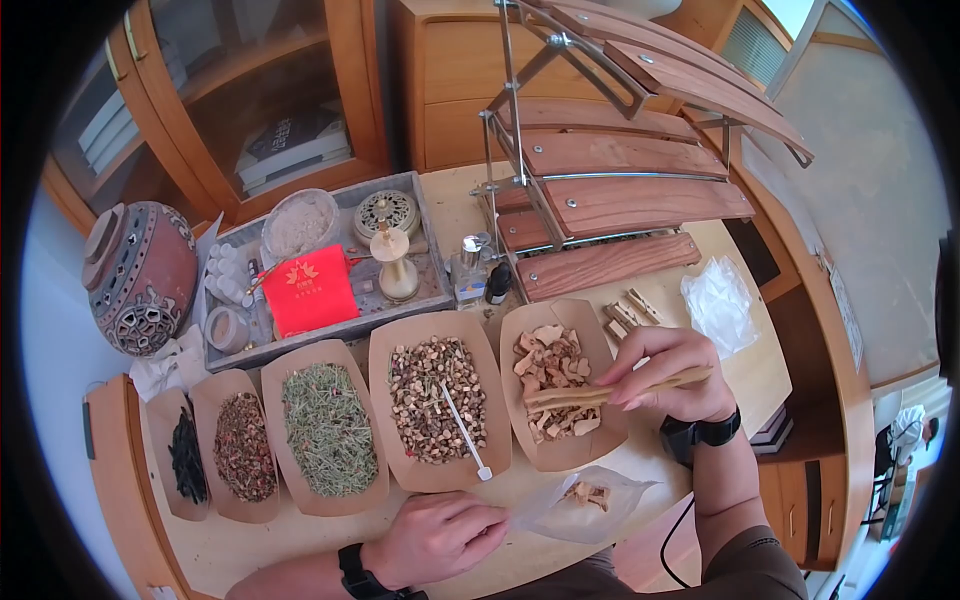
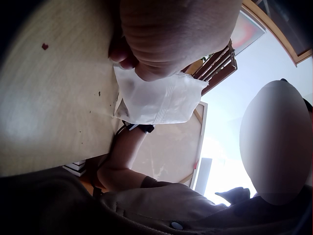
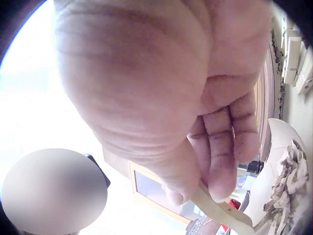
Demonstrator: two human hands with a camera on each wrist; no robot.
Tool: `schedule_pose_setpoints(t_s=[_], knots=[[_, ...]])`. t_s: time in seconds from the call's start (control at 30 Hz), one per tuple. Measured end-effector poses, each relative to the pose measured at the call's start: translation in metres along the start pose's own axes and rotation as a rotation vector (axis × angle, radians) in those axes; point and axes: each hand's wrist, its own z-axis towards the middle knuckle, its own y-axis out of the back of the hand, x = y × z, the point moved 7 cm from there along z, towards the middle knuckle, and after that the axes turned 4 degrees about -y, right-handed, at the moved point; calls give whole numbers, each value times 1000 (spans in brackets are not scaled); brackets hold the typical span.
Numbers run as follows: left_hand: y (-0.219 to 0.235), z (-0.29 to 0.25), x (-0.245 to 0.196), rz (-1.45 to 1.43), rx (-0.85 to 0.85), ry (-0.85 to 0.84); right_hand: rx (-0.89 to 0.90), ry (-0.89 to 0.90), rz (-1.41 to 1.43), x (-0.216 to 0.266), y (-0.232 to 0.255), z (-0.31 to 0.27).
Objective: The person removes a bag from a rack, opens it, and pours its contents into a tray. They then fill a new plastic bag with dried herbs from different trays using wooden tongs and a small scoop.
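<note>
My right hand holds pale wooden tongs, pinched between thumb and fingers. The tips of the tongs are over a brown paper tray of tan dried chips. In the right wrist view the thumb presses the tongs, and the chips lie beyond. Lower down, my left hand pinches the edge of a translucent bag near the table's front edge. A few tan pieces show inside the bag. The left wrist view shows the bag below the fingers.
More paper trays hold chopped brown pieces with a small white spoon, green stems, reddish bits and dark pieces. Behind stand a grey tray, a slatted wooden rack, clothespins and clear plastic.
</note>
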Motion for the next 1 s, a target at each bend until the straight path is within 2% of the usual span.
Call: schedule_pose_setpoints(t_s=[0.23, 0.3, 0.43, 0.5, 1.0], knots=[[-1, 0, 0, 7, 0, -1, -208, -19, -22, -7, 16, -6], [-1, 0, 0, 9, 0, -2, -296, -93, 39, -14, 21, -8], [0, 1, 0, 13, -3, -4, -362, -117, 39, -20, 25, -11], [0, 0, 0, 11, -1, -2, -413, -150, 129, -23, 27, -11], [-1, -1, 0, 25, -2, -9, -486, -183, 207, -33, 30, -12]])
